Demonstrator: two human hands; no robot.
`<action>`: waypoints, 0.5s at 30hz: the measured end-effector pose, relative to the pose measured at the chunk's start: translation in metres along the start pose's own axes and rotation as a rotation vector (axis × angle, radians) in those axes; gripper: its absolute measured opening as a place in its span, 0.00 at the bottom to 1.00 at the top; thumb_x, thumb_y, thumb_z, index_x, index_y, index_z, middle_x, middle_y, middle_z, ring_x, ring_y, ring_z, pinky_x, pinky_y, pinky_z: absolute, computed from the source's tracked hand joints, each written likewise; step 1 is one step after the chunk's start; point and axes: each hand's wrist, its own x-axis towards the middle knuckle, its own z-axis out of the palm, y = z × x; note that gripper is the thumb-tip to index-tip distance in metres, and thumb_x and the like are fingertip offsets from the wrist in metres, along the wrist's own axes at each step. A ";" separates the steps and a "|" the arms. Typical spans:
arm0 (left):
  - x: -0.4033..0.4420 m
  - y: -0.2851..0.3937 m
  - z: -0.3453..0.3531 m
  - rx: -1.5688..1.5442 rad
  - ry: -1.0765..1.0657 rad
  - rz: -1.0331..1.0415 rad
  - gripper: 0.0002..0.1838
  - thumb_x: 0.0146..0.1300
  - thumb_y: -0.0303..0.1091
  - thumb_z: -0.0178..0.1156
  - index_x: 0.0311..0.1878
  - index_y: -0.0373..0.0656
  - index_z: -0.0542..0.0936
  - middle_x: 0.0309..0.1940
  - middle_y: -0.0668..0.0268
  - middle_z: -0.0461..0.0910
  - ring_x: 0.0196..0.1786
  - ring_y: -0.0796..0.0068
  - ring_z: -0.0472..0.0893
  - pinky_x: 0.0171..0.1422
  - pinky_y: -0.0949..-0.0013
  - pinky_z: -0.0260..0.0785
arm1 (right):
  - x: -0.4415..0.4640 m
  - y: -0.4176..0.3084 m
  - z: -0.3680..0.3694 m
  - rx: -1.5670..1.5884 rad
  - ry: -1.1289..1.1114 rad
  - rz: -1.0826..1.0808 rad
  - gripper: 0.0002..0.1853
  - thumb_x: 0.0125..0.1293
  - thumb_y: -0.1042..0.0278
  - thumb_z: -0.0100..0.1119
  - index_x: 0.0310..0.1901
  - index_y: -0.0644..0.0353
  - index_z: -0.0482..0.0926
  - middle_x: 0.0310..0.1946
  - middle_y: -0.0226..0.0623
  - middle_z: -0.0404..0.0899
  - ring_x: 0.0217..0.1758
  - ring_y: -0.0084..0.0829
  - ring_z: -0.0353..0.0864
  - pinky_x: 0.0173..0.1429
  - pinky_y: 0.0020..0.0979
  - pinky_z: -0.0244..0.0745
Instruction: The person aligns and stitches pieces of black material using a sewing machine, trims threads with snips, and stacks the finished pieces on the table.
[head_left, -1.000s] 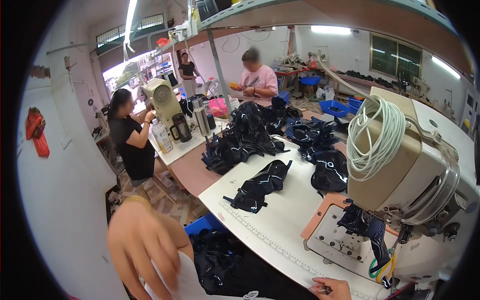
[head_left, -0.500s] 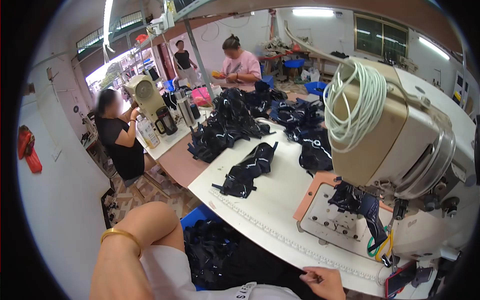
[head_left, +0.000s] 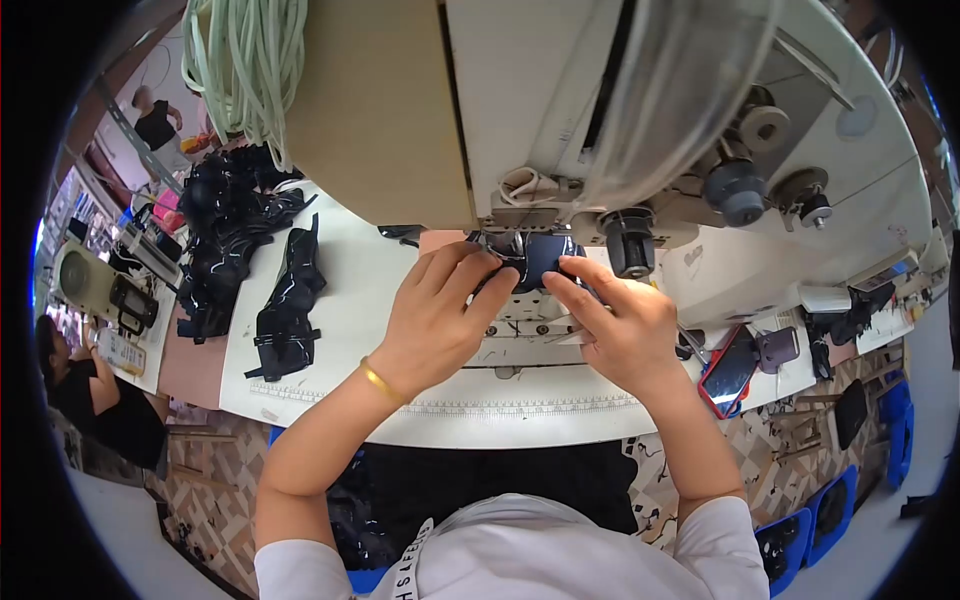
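A dark navy fabric piece lies under the sewing machine, at the needle area. My left hand grips its left side with bent fingers; a gold bangle circles that wrist. At the piece's right edge, my right hand holds it between thumb and fingers. A thin pale point shows beneath the right palm, too small to name. The machine head hides the far part of the fabric. Left of my left hand, another dark sewn piece rests on the white table.
A pile of dark pieces covers the table's far left. A measuring tape strip runs along the front edge. A red-edged phone lies at right. One co-worker sits at left; blue bins stand on the floor at right.
My view has swung down and right toward the machine. Both hands have come up from near my lap and the table edge onto the fabric piece under the machine.
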 end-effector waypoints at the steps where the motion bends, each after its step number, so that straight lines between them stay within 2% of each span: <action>1: -0.002 -0.005 0.008 0.016 0.039 0.028 0.19 0.42 0.29 0.66 0.42 0.42 0.80 0.38 0.66 0.77 0.45 0.64 0.78 0.46 0.63 0.73 | 0.001 0.001 0.002 -0.012 -0.017 -0.016 0.25 0.42 0.82 0.63 0.45 0.47 0.84 0.44 0.24 0.81 0.26 0.23 0.80 0.28 0.26 0.75; 4: -0.004 -0.013 0.016 -0.059 0.130 0.095 0.18 0.43 0.27 0.64 0.42 0.40 0.81 0.39 0.65 0.78 0.44 0.65 0.79 0.44 0.65 0.75 | 0.000 0.007 0.010 -0.031 0.003 -0.049 0.25 0.39 0.80 0.63 0.43 0.45 0.85 0.44 0.21 0.81 0.23 0.19 0.78 0.23 0.24 0.72; 6: -0.002 -0.013 0.015 -0.080 0.155 0.113 0.16 0.43 0.22 0.63 0.40 0.40 0.82 0.35 0.66 0.80 0.40 0.66 0.79 0.42 0.66 0.75 | 0.001 0.007 0.010 -0.031 0.010 -0.057 0.26 0.38 0.79 0.63 0.43 0.44 0.85 0.43 0.20 0.80 0.23 0.18 0.78 0.22 0.24 0.70; 7: -0.001 -0.013 0.013 -0.090 0.168 0.125 0.16 0.43 0.20 0.63 0.40 0.39 0.82 0.34 0.66 0.80 0.38 0.67 0.80 0.41 0.67 0.76 | 0.002 0.007 0.010 -0.017 -0.003 -0.051 0.26 0.38 0.79 0.62 0.44 0.46 0.85 0.39 0.22 0.78 0.23 0.21 0.77 0.23 0.26 0.70; 9: 0.000 -0.014 0.012 -0.077 0.153 0.149 0.17 0.43 0.21 0.63 0.41 0.39 0.82 0.34 0.66 0.81 0.37 0.67 0.79 0.41 0.67 0.76 | 0.004 0.003 0.006 0.011 -0.030 -0.034 0.25 0.39 0.78 0.60 0.45 0.49 0.84 0.29 0.27 0.74 0.23 0.27 0.75 0.26 0.30 0.69; 13: 0.001 -0.017 0.011 -0.061 0.133 0.184 0.18 0.43 0.21 0.62 0.42 0.39 0.82 0.34 0.66 0.80 0.37 0.68 0.79 0.41 0.66 0.76 | 0.012 0.000 -0.001 -0.013 -0.049 -0.040 0.22 0.38 0.77 0.60 0.41 0.49 0.84 0.29 0.27 0.74 0.25 0.28 0.76 0.26 0.31 0.70; 15: 0.002 -0.020 0.011 -0.046 0.121 0.209 0.18 0.42 0.25 0.63 0.42 0.38 0.82 0.36 0.65 0.79 0.38 0.68 0.78 0.40 0.67 0.75 | 0.015 0.001 -0.002 -0.029 -0.045 -0.045 0.20 0.39 0.77 0.60 0.39 0.49 0.83 0.29 0.28 0.74 0.25 0.29 0.76 0.26 0.31 0.70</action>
